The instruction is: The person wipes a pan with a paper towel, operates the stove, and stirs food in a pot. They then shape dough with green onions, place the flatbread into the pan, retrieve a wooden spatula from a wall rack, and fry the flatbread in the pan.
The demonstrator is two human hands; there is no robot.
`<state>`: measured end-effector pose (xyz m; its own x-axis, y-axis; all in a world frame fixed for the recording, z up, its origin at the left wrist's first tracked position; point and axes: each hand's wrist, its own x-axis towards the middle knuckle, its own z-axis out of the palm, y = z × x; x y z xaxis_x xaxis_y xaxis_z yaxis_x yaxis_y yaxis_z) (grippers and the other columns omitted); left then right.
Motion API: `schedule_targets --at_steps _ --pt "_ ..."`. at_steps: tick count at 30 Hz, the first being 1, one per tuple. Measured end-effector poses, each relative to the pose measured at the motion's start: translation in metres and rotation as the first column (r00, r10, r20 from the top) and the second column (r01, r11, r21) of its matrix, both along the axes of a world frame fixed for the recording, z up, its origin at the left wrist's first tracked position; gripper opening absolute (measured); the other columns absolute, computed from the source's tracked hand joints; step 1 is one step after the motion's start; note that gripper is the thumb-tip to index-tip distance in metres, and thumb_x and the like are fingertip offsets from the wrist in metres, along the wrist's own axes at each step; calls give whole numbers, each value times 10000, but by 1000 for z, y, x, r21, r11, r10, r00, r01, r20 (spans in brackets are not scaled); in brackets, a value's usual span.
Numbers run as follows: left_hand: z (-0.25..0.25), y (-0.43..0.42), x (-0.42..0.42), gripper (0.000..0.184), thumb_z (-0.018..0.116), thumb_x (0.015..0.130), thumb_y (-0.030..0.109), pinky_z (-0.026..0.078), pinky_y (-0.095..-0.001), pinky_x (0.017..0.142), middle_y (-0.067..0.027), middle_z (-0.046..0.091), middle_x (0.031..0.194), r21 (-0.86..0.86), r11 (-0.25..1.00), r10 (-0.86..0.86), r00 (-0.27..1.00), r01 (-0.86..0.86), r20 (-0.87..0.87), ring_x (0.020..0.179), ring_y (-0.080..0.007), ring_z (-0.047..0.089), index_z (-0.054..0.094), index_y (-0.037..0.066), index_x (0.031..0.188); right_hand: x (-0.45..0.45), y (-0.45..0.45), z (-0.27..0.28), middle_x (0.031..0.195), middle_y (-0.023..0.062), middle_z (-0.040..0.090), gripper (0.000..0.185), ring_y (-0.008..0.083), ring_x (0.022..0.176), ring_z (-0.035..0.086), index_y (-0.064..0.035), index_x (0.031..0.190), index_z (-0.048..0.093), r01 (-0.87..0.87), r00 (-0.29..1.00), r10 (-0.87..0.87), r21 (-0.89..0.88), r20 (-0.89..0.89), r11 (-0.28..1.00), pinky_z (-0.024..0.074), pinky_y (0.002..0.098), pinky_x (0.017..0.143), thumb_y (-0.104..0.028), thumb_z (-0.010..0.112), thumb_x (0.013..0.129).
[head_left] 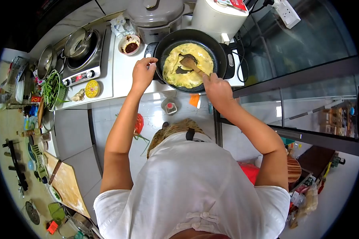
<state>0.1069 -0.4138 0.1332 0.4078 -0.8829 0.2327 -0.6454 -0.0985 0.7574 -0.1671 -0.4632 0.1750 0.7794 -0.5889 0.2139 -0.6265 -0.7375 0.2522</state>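
Observation:
A black electric pan (221,59) with side handles holds a pale yellow pancake (199,48) flecked with green. Dark pan surface shows through an uneven gap at the pancake's middle. My right hand (218,91) grips the handle of a wooden spatula (188,62), whose blade lies over that gap. By the pan's left side is my left hand (143,74), fingers bent and somewhat apart, with nothing seen in them. Whether its fingertips touch the pan's rim, I cannot tell.
A bowl of dark sauce (129,44) stands left of the pan. Behind are a grey cooker (155,20) and a white appliance (215,20). Farther left, an induction cooktop (87,63) carries pots, near a yellow round tin (92,89) and green vegetables (52,89). A glass panel (295,44) borders the right.

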Motion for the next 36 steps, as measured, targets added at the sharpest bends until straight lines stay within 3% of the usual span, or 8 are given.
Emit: schedule_targets --at_steps 11,14,21,25,28,31,36 --pt "8 7 4 215 560 785 102 456 -319 797 -122 652 892 44 999 7 1000 -6 -25 842 -220 602 661 20 956 1 -6 -3 711 38 512 238 146 574 576 -43 981 583 -59 997 58 -28 -56 998 468 257 464 -122 574 757" --pt "4 5 4 192 557 773 120 452 -353 749 -115 637 840 -6 1000 26 999 -26 -28 771 -243 553 677 51 907 1 -8 -8 713 36 510 244 144 582 571 -46 982 581 -66 997 63 -48 -51 997 468 260 472 -123 581 751" --pt "-2 -21 -1 186 558 725 99 445 -399 770 -136 632 850 -25 998 -51 961 60 271 830 -312 549 686 55 853 13 -12 -13 722 52 516 257 158 560 576 -32 985 579 -117 993 118 -43 17 992 462 273 454 -117 590 743" --pt "-8 -44 1 161 582 690 95 438 -399 764 -116 626 822 18 997 -72 883 71 463 847 -299 548 695 77 803 12 -18 -13 723 67 518 271 177 552 585 -37 1000 578 -106 993 105 22 44 994 463 279 450 -103 597 738" --pt "-13 -60 -1 161 583 710 115 422 -405 819 -106 620 866 191 978 -183 812 90 555 904 -284 540 704 102 815 8 -22 -15 726 79 523 280 190 558 594 -49 1008 578 -94 990 80 112 120 989 466 284 456 -88 599 732" --pt "-25 -74 -2 164 581 736 148 374 -435 907 -92 606 929 321 940 -316 662 119 680 986 -271 518 711 128 835 9 -28 -27 742 88 531 317 199 567 603 -63 1034 575 -84 986 63 134 154 987 471 290 466 -81 608 719" --pt "-35 -83 -10 208 521 816 159 309 -462 992 -71 568 1015 546 813 -565 506 203 652 1056 -251 480 710 194 895 7 -39 -37 758 84 531 370 201 580 611 -77 1065 574 -89 981 62 144 182 986 479 294 477 -81 628 699"
